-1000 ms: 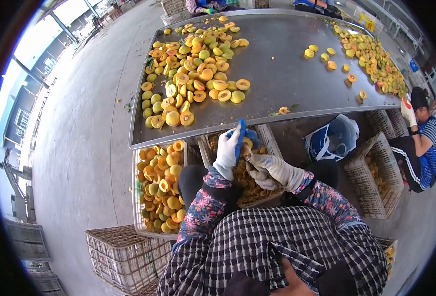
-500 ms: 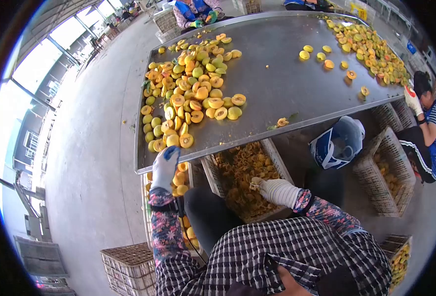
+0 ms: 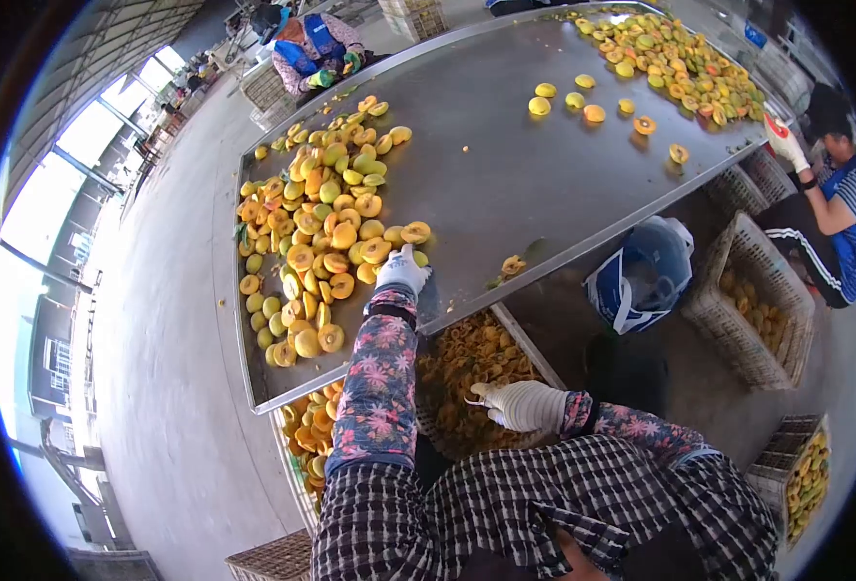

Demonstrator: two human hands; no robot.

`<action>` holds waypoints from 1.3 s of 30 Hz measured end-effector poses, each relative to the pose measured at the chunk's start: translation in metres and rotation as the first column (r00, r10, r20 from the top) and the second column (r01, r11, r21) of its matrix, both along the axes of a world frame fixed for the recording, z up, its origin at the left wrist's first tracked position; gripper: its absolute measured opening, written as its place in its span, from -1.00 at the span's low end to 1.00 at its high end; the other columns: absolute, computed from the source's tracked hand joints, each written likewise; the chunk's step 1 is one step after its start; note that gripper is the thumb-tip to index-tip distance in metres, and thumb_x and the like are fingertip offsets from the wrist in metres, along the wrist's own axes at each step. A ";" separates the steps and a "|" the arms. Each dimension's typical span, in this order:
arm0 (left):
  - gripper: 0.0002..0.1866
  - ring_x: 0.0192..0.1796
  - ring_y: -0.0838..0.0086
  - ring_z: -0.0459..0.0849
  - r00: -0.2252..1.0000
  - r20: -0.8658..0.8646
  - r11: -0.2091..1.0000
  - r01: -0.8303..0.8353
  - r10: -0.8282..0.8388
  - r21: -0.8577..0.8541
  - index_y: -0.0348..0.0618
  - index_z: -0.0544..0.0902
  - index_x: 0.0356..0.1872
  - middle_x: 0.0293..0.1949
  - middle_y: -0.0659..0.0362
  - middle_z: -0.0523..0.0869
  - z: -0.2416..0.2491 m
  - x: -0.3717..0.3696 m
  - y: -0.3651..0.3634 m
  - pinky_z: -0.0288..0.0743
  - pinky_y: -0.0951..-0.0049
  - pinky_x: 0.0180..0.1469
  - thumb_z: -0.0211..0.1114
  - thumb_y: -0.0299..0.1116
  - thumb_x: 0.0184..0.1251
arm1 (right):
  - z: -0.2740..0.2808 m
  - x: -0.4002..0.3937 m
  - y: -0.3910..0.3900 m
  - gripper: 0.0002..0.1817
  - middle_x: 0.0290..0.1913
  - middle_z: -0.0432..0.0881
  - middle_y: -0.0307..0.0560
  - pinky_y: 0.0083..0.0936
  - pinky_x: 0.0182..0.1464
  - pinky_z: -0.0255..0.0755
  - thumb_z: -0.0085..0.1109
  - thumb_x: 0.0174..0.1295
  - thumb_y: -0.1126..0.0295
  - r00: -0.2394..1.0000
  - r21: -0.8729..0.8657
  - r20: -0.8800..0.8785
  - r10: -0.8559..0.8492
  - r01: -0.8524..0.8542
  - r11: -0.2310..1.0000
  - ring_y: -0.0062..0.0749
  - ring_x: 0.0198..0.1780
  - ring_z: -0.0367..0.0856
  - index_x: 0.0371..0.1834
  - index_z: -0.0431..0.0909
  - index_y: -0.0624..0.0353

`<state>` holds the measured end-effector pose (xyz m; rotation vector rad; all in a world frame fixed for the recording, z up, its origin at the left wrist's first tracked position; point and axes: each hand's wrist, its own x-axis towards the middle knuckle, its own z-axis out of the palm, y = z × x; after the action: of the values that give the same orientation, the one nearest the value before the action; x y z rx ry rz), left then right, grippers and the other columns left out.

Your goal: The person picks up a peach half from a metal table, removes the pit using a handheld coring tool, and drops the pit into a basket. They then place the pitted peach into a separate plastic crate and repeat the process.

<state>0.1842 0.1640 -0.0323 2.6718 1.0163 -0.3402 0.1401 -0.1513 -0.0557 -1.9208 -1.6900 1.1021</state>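
Observation:
My left hand (image 3: 404,271), in a white glove, reaches over the near part of the metal table (image 3: 486,184). Its fingers close around a greenish-yellow peach half (image 3: 421,259) at the edge of a heap of halved peaches (image 3: 336,208); the glove hides part of it. My right hand (image 3: 525,405), gloved too, is closed on a small pitting tool (image 3: 476,395) whose thin curved tip sticks out to the left. That hand hovers over a crate (image 3: 525,344) full of orange-brown peach scraps (image 3: 467,373), below the table edge.
A second peach pile (image 3: 680,73) lies at the far right. A crate of peach halves (image 3: 307,426) stands under the table's left corner. A blue-white bucket (image 3: 641,276) and another crate (image 3: 752,300) stand to the right. Co-workers sit at the far side (image 3: 307,48) and right (image 3: 840,213).
My left hand has moved from the table's near left edge forward and right to the peach half. My right hand stays over the scraps crate with the tool. The view has turned.

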 end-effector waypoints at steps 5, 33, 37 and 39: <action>-0.48 -0.25 0.51 0.66 0.681 0.364 0.462 0.043 0.635 -0.886 0.01 0.48 0.28 -0.09 0.21 0.66 -0.012 -0.031 0.015 0.63 0.48 -0.38 0.29 -0.03 0.39 | 0.014 0.000 0.002 -0.41 -0.34 0.66 0.24 -0.06 -0.21 0.49 0.02 0.41 0.19 0.999 -0.033 -0.033 -0.034 0.032 0.999 0.17 -0.27 0.65 0.40 0.17 0.24; -0.36 0.13 0.30 0.60 0.336 0.429 0.271 0.427 0.838 -0.863 -0.36 0.16 0.40 0.16 -0.01 0.56 0.033 -0.200 -0.138 0.45 0.30 0.26 0.26 -0.41 0.43 | 0.096 -0.047 0.040 -0.65 -0.42 0.65 0.23 -0.02 -0.30 0.54 0.16 0.29 0.25 0.882 0.495 0.372 -0.288 0.073 0.866 0.19 -0.34 0.67 -0.05 0.40 0.31; -0.49 0.07 0.38 0.60 0.481 0.813 0.769 0.365 0.327 -0.525 -0.33 0.27 0.34 0.09 0.01 0.60 -0.011 -0.205 -0.118 0.50 0.31 0.19 0.16 -0.29 0.53 | 0.089 -0.046 0.034 -0.63 -0.39 0.65 0.23 -0.08 -0.32 0.53 0.20 0.29 0.28 0.911 0.463 0.334 -0.243 0.066 0.884 0.15 -0.37 0.66 -0.03 0.43 0.37; -0.47 0.05 0.38 0.65 0.376 0.594 0.444 0.415 0.711 -0.794 -0.32 0.44 0.24 0.07 0.01 0.64 -0.027 -0.196 -0.118 0.55 0.36 0.13 -0.03 -0.03 0.58 | 0.075 -0.047 0.036 -0.64 -0.35 0.65 0.22 -0.13 -0.32 0.53 0.19 0.32 0.29 0.950 0.527 0.204 -0.235 0.096 0.844 0.12 -0.38 0.66 -0.01 0.44 0.38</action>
<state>-0.0119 0.0456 -0.0597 1.2076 0.4357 0.5690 0.0926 -0.1149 0.0188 -1.8592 -1.6834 0.2851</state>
